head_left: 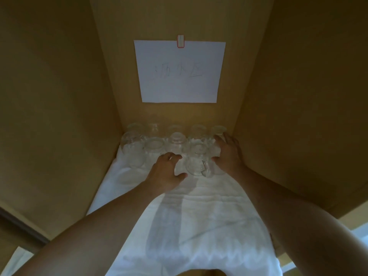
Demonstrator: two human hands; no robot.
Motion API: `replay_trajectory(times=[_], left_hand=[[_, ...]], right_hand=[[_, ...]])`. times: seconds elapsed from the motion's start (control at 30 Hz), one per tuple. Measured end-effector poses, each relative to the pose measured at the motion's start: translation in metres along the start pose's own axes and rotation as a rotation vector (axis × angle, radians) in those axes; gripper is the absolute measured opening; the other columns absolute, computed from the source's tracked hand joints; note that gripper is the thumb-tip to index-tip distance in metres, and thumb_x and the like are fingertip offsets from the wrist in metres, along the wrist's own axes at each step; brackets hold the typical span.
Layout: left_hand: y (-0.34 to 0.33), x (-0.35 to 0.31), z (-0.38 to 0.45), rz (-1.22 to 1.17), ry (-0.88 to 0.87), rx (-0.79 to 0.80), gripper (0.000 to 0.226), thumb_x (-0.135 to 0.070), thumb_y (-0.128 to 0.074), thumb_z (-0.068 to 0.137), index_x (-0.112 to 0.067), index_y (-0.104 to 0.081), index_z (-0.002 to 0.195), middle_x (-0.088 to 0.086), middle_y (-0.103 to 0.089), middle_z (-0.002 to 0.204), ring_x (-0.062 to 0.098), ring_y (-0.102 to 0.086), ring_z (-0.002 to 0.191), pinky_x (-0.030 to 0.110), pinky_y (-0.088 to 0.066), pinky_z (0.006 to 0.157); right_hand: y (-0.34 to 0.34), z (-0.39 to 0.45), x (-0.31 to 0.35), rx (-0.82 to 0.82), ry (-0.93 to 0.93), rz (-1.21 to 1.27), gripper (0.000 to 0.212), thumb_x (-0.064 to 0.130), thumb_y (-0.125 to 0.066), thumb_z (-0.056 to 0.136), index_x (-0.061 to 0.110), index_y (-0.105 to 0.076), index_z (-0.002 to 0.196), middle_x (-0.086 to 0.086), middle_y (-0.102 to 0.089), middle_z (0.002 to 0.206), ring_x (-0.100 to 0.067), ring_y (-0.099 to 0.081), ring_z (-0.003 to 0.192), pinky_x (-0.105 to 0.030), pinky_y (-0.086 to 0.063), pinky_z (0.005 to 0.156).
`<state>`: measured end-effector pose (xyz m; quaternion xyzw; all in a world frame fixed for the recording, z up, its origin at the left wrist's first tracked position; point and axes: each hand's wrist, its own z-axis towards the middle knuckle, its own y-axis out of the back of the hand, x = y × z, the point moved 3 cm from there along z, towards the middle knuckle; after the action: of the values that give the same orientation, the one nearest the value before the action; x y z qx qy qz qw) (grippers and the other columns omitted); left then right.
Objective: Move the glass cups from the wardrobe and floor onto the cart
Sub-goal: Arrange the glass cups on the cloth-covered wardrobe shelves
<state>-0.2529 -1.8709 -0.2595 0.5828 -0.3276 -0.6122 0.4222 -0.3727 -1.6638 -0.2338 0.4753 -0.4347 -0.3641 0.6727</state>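
Note:
Several clear glass cups (176, 141) stand upside down in rows on a white cloth at the back of the wardrobe shelf. A glass mug with a handle (197, 164) stands in front of them, between my two hands. My left hand (166, 172) is just left of the mug, with fingers and thumb spread apart and loosely curved and nothing clearly held. My right hand (229, 154) reaches to the right end of the rows with its fingers spread against the cups there. The dim light makes exact contact hard to judge.
The white cloth (199, 226) covers the shelf floor and hangs over its front edge. Tan wardrobe walls (59, 116) close in on the left, right and back. A white sheet of paper (179, 71) with handwriting is taped to the back wall.

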Motion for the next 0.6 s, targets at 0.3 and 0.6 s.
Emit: replay_trajectory(times=[0.3, 0.6], left_hand=[[0.002, -0.006, 0.004, -0.056, -0.037, 0.013, 0.073, -0.048, -0.07, 0.089, -0.02, -0.042, 0.151, 0.008, -0.04, 0.154, 0.03, -0.035, 0.142, 0.043, -0.04, 0.112], [0.008, -0.017, -0.016, -0.077, -0.072, 0.018, 0.075, -0.046, -0.073, 0.086, -0.017, -0.046, 0.149, 0.012, -0.046, 0.148, 0.033, -0.045, 0.135, 0.047, -0.044, 0.107]], right_hand=[[0.014, -0.057, 0.03, -0.115, -0.101, -0.063, 0.076, 0.044, -0.066, 0.093, 0.029, -0.029, 0.159, -0.008, -0.016, 0.168, -0.034, -0.019, 0.151, -0.044, -0.022, 0.122], [0.003, -0.107, 0.053, -0.101, -0.16, -0.017, 0.076, 0.045, -0.067, 0.092, 0.029, -0.032, 0.157, -0.007, -0.023, 0.166, -0.035, -0.021, 0.148, -0.045, -0.023, 0.12]])
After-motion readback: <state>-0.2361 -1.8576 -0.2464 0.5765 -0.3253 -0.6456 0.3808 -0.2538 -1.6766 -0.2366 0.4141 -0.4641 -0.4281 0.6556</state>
